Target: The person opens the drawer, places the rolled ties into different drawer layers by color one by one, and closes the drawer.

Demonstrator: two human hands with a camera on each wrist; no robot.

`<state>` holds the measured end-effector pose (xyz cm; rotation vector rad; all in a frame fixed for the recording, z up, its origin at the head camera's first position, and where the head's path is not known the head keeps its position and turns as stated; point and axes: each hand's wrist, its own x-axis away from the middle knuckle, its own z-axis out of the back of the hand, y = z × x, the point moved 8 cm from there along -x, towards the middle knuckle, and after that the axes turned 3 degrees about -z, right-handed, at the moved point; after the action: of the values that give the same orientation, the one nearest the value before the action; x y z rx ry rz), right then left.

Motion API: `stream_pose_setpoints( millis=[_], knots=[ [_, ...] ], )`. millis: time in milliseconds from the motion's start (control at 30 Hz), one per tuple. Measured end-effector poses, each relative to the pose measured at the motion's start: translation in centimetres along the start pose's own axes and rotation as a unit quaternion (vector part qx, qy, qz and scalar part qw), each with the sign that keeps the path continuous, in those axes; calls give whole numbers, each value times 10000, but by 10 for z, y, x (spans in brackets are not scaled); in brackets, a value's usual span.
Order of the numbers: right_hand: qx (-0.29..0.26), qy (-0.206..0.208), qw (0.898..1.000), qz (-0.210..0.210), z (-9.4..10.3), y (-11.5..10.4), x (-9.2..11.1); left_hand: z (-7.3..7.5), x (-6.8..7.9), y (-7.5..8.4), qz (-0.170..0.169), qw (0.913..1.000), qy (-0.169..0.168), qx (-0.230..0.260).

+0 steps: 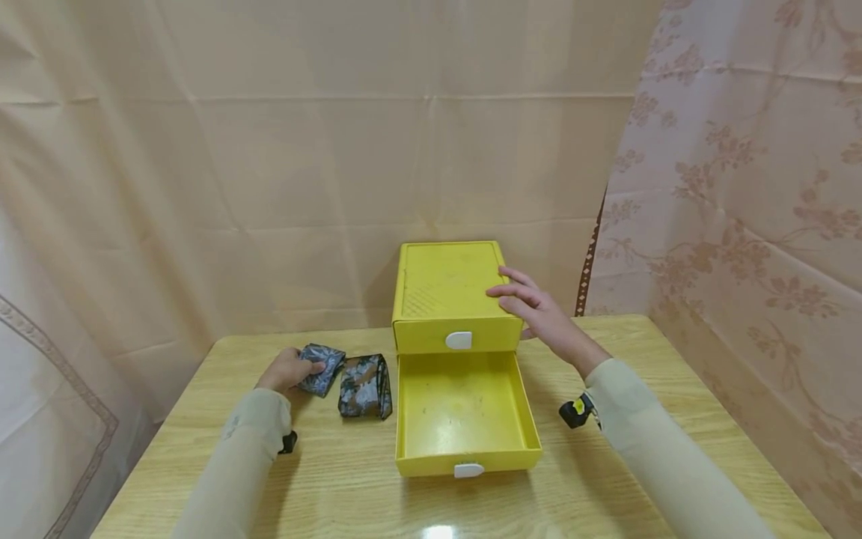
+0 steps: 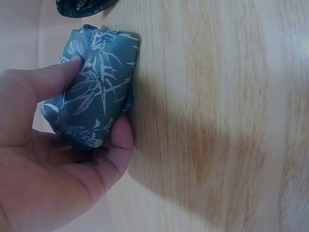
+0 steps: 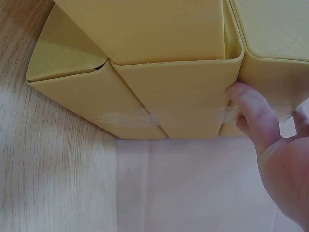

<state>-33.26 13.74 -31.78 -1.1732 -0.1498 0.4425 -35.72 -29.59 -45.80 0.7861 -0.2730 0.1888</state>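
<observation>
On the left of the table, my left hand [image 1: 286, 370] pinches a folded blue-grey cloth [image 1: 322, 368]. Its pale leaf pattern shows in the left wrist view, where the thumb presses one face of the cloth [image 2: 96, 89] and fingers curl beneath. A folded camouflage cloth [image 1: 364, 386] lies just right of it. My right hand [image 1: 547, 320] touches the upper right side of a yellow drawer unit [image 1: 451, 277], its fingers loosely extended. In the right wrist view, a digit of this hand [image 3: 256, 111] lies against the unit's side. The lower drawer [image 1: 465, 408] is pulled out; the upper one is closed.
The wooden table [image 1: 350, 486] carries the drawer unit near its back edge. A beige curtain [image 1: 303, 165] hangs behind, and a floral curtain [image 1: 761, 224] on the right. White handles [image 1: 468, 470] are on the drawer fronts. Clear tape [image 3: 130, 117] crosses the unit's side.
</observation>
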Motion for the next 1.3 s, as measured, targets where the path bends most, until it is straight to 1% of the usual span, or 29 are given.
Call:
stream_pose_setpoints(
  millis=[200, 333, 500, 733, 833, 1067, 1300],
  knots=[
    [-82, -1, 10000, 30, 1, -1, 0, 1, -3, 2, -19, 9999, 81, -77],
    [-200, -34, 9998, 63, 0, -1, 0, 1, -6, -1, -45, 9999, 109, -86],
    [-225, -68, 9997, 31, -2, 2, 0, -1, -6, -3, -117, 9998, 166, -44],
    [-179, -65, 9998, 13, -2, 3, 1, -2, -7, -1, -383, 9978, 283, -452],
    [-165, -57, 9998, 24, -1, 3, 1, -2, -8, 0, -417, 9978, 260, -452],
    [-118, -6, 9999, 35, 0, 2, 1, -5, -4, 3, -458, 9984, -41, -344],
    [-133, -3, 9999, 49, 0, 0, 0, -4, 0, 4, -505, 9983, -194, -205]
  ],
)
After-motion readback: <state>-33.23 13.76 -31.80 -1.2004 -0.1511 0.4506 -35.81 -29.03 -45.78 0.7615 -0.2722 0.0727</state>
